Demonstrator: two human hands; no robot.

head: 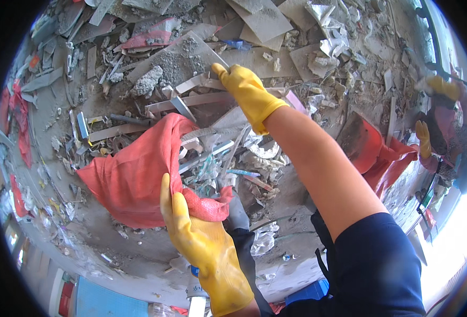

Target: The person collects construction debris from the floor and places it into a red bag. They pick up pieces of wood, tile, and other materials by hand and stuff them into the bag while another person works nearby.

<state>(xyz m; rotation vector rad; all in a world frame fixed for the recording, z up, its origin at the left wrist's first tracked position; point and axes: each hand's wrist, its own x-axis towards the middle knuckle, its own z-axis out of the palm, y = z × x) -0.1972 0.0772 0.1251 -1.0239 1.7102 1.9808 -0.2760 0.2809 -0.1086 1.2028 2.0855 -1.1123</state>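
Note:
My left hand (209, 253), in a yellow rubber glove, grips the rim of a red woven sack (138, 174) between thumb and fingers. The sack lies on its side with its mouth facing right. Scrap strips and tangled plastic (209, 162) lie in and before that mouth. Farther out, my right hand (251, 93), gloved in yellow too, has its thumb and fingers at the near corner of a flat grey board (186, 55). Dust and crumbs cover this board. The right fingertips are partly hidden. Pale strips (194, 101) lie just below that hand.
Broken boards (261, 23), plaster lumps (148, 81) and metal scraps (330, 31) cover the ground. At right, another person (447, 130) in yellow gloves is beside a second red sack (394, 162) and a red scoop-like piece (364, 146). A blue panel (110, 297) stands at bottom left.

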